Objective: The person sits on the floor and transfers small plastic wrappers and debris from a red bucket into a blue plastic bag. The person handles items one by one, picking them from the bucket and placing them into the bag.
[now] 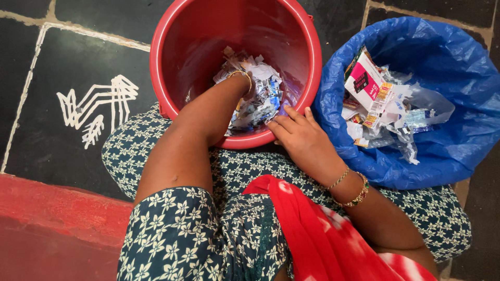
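Note:
A red plastic bucket (172, 47) stands on the floor in front of my knees, with torn paper and wrapper scraps (263, 99) at its bottom. My left hand (249, 87) reaches down inside it, a gold bangle on the wrist. Its fingers are buried in the scraps and hidden. My right hand (298, 136) lies on the bucket's near rim with the fingers stretched out and slightly apart, holding nothing. It wears bangles at the wrist.
A blue plastic bag (442, 67) lies open to the right of the bucket, holding a white-and-pink carton (364, 80) and clear wrappers. The dark tiled floor has a white chalk drawing (99, 106) at left. A red step (52, 229) is at lower left.

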